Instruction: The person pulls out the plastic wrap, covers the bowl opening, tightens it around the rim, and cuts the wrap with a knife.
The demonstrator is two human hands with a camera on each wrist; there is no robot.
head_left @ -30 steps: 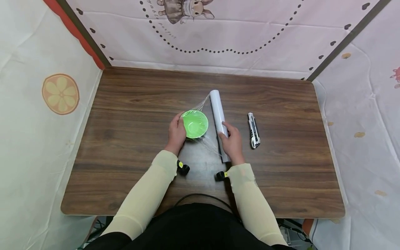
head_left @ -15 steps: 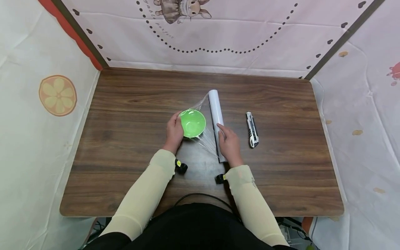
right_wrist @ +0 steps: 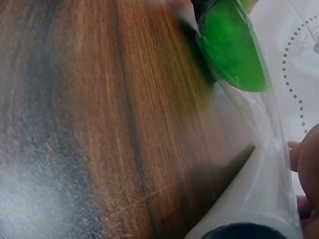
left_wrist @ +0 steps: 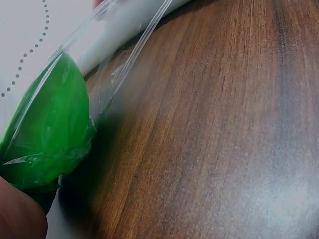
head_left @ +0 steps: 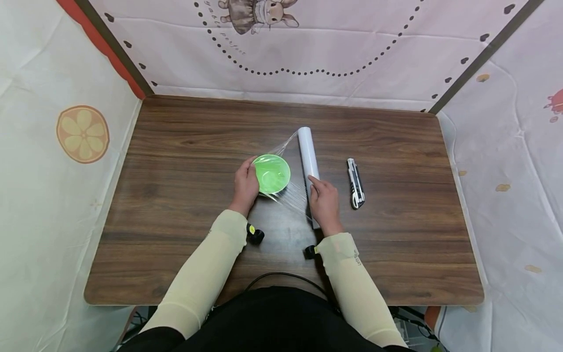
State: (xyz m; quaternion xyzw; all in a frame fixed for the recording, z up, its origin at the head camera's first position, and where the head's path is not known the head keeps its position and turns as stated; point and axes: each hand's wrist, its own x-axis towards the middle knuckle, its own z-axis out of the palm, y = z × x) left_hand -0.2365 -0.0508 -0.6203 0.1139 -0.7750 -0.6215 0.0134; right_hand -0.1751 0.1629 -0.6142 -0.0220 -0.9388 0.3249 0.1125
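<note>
My left hand (head_left: 245, 185) grips the left side of a small green bowl (head_left: 272, 174), with the thumb at its near side. Clear cling film (head_left: 293, 196) lies over the bowl's mouth and down its side, wrinkled around the wall in the left wrist view. From the bowl the film stretches across to a white roll of cling film (head_left: 309, 151), which lies lengthwise on the table. On the roll's near half, my right hand (head_left: 324, 203) holds it from the right side. Its palm side is hidden in the head view.
A utility knife (head_left: 355, 183) lies on the wooden table (head_left: 409, 195), right of the roll. A black cable (head_left: 286, 275) curves along the near edge by the body. Printed cloth walls (head_left: 334, 54) stand behind and at both sides.
Over the last half second the roll and right hand have shifted slightly right, away from the bowl. Compared with a second ago, the right hand sits a little lower along the roll.
</note>
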